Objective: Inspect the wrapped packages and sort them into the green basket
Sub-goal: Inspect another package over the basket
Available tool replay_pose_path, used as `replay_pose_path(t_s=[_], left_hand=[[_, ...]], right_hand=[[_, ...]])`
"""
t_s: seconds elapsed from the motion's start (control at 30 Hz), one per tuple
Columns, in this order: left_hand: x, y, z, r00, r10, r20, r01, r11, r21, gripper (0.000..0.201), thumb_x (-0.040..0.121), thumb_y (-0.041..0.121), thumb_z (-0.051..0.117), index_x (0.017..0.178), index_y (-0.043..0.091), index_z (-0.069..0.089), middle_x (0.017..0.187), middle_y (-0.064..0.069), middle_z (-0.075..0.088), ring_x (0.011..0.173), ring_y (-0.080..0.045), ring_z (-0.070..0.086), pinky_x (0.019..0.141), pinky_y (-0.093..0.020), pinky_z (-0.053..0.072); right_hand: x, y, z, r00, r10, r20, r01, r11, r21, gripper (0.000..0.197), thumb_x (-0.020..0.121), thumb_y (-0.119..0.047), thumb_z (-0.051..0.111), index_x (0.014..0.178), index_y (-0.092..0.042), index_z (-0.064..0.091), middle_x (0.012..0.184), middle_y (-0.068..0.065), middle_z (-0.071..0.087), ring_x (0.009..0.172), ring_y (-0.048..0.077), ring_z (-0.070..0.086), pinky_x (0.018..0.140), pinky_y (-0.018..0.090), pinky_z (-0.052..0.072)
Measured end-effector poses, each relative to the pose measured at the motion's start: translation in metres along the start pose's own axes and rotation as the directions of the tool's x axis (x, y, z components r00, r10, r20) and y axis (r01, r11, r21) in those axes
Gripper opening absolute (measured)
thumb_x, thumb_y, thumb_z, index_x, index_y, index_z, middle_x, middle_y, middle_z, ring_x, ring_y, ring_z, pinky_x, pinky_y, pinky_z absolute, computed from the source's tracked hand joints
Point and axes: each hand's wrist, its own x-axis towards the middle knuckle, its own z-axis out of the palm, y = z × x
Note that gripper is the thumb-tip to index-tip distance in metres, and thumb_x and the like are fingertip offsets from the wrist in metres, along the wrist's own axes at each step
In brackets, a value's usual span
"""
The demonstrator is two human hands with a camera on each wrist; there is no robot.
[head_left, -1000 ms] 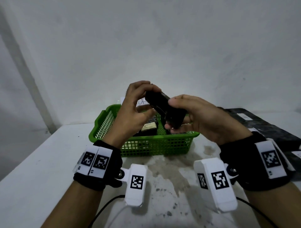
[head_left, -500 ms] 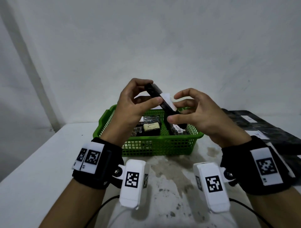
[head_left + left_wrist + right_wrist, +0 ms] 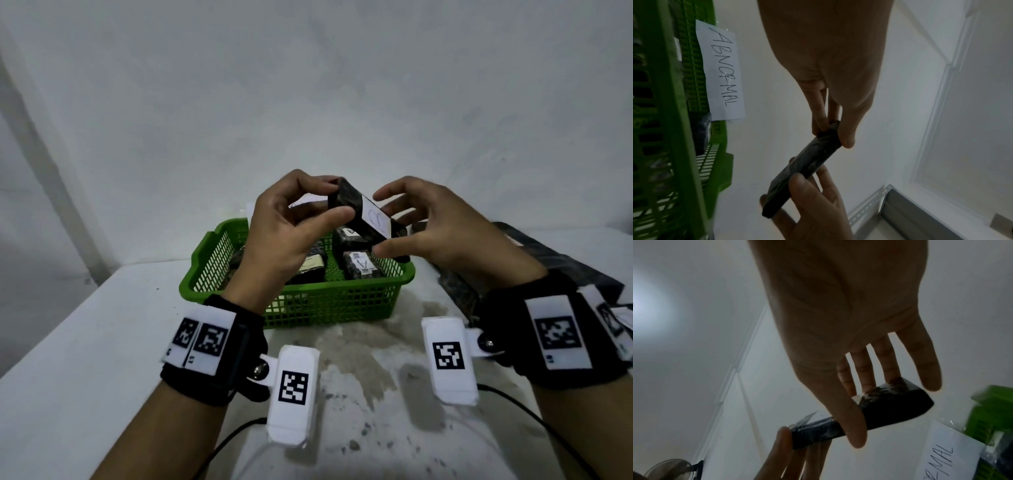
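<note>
A small black wrapped package (image 3: 347,200) with a white label (image 3: 376,219) is held tilted in the air above the green basket (image 3: 308,305). My left hand (image 3: 337,200) pinches its upper left end between thumb and fingers. My right hand (image 3: 380,224) holds the lower right end, thumb underneath, index finger lifted off. In the left wrist view the package (image 3: 803,170) runs from the left fingers (image 3: 818,113) down to the right hand (image 3: 813,203). In the right wrist view the right thumb (image 3: 851,418) lies across the package (image 3: 890,407).
Several wrapped packages (image 3: 359,267) lie in the basket. A paper sign reading ABNORMAL (image 3: 721,69) is fixed to its far side. More black packages (image 3: 565,260) lie on the white, stained table (image 3: 359,359) at the right. Cables (image 3: 233,442) trail near the front edge.
The package has been turned between both hands, so its white label now faces up. My right hand went from wrapping over it to a looser hold with spread fingers.
</note>
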Motion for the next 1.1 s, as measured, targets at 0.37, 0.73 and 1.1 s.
replay_pose_path(t_s=[0.37, 0.73, 1.1], left_hand=[[-0.004, -0.011, 0.002, 0.995, -0.072, -0.066, 0.074, 0.997, 0.023, 0.019, 0.095, 0.013, 0.067, 0.114, 0.011, 0.061, 0.119, -0.012, 0.067, 0.094, -0.022, 0.075, 0.082, -0.032, 0.06], [-0.006, -0.015, 0.091, 0.799, -0.229, 0.555, -0.051, 0.895, 0.443, 0.025, 0.084, 0.043, 0.076, 0.089, 0.022, 0.064, 0.088, 0.008, 0.071, 0.082, -0.008, 0.067, 0.071, -0.026, 0.054], [-0.028, -0.05, 0.172, 0.449, -0.4, 0.799, -0.258, 0.798, 0.544, 0.013, 0.083, 0.03, 0.081, 0.091, 0.028, 0.07, 0.079, 0.012, 0.069, 0.069, 0.0, 0.061, 0.068, -0.018, 0.049]], right_hand=[[-0.008, -0.009, -0.007, 0.998, -0.054, -0.027, 0.051, 0.996, -0.076, 0.06, 0.057, -0.06, 0.085, 0.111, -0.043, 0.063, 0.099, -0.01, 0.072, 0.082, 0.017, 0.071, 0.082, 0.052, 0.06], [-0.09, 0.021, -0.12, 0.986, 0.104, 0.131, -0.004, 0.799, -0.602, 0.041, 0.072, -0.034, 0.084, 0.108, -0.044, 0.067, 0.099, -0.028, 0.068, 0.099, -0.007, 0.059, 0.085, 0.016, 0.046], [-0.144, 0.103, -0.115, 0.915, 0.279, 0.29, 0.033, 0.666, -0.745, 0.042, 0.08, -0.038, 0.081, 0.117, -0.031, 0.063, 0.111, -0.011, 0.066, 0.101, 0.012, 0.057, 0.086, 0.034, 0.048]])
